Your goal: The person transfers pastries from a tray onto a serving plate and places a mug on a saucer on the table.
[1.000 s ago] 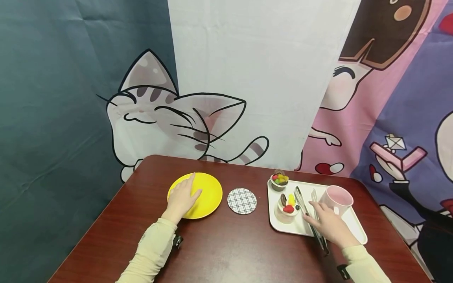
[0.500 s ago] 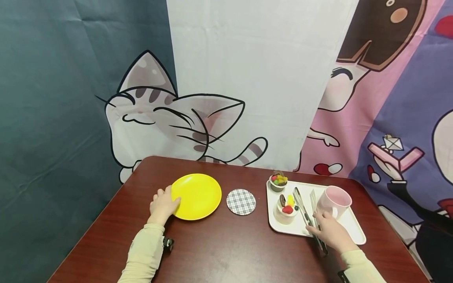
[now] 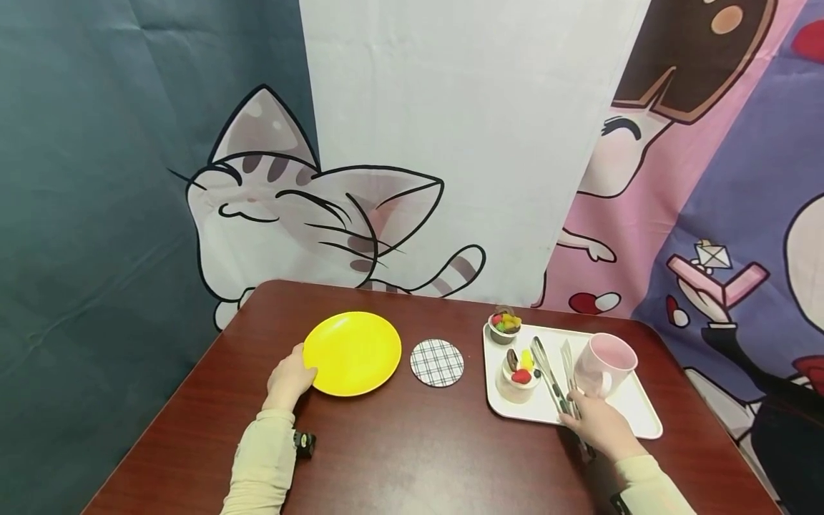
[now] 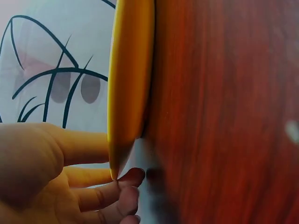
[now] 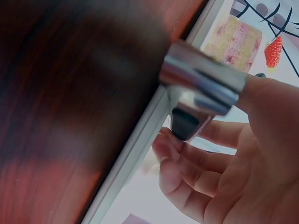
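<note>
A yellow plate point(image 3: 352, 354) lies on the table at the left. My left hand point(image 3: 290, 375) pinches its left rim; in the left wrist view the thumb is against the plate's edge point(image 4: 128, 79) and curled fingers are at its underside. Metal tongs point(image 3: 546, 368) with dark grips lie across a white tray, their handle end past its front edge. My right hand point(image 3: 604, 423) holds the tongs near that end; in the right wrist view thumb and fingers are around the shiny handle point(image 5: 203, 77). Part of the tongs is hidden by the hand.
On the white tray point(image 3: 644, 422) stand a pink mug point(image 3: 605, 365) close to my right hand, a cake cup with fruit point(image 3: 517, 379) and a smaller fruit cup point(image 3: 504, 327) at the far left corner. A round checked coaster point(image 3: 437, 363) lies between plate and tray.
My left hand has moved left from over the plate to its left rim and taken hold there. My right hand has closed round the tongs; plate, tray and tongs keep their places.
</note>
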Tool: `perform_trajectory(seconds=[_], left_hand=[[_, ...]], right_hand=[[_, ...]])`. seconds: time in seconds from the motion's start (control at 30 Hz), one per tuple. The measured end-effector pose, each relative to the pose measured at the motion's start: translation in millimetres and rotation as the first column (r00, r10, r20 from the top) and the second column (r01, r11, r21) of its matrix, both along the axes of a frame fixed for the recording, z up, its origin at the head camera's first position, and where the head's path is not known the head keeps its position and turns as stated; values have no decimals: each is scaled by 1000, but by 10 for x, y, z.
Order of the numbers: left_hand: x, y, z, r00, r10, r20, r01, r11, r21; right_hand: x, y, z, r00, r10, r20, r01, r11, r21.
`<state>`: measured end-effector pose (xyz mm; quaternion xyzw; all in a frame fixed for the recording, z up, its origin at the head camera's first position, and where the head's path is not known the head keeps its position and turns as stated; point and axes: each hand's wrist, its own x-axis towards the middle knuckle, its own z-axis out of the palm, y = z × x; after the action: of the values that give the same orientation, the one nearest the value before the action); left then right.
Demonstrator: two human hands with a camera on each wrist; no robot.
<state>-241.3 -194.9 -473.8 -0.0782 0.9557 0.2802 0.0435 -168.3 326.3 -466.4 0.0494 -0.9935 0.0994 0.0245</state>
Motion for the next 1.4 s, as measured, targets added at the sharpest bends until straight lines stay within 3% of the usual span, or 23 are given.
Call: perform_trajectory(seconds=[0.5, 0.73, 1.07, 1.17, 1.33, 1.4], left_hand=[[-22, 12, -7, 999, -13, 33, 12, 1000, 23], [-15, 16, -27, 999, -25, 22, 24, 999, 34], [2, -7, -46, 1000, -22, 21, 21, 999, 27], [3, -4, -45, 1000, -23, 15, 23, 999, 33], [0, 11, -22, 1000, -20, 22, 19, 999, 48], [6, 11, -15, 1000, -19, 24, 18, 999, 49]], right_hand=[[149, 10, -32, 984, -23, -177, -2, 990, -140], [229, 45, -50, 958, 8, -287, -52, 988, -144], [325, 124, 8, 950, -44, -309, -12, 984, -178], [373, 156, 31, 932, -34, -360, -53, 972, -228], [480, 214, 106, 892, 33, -452, -191, 931, -310], [534, 230, 127, 886, 44, -462, -214, 922, -323]])
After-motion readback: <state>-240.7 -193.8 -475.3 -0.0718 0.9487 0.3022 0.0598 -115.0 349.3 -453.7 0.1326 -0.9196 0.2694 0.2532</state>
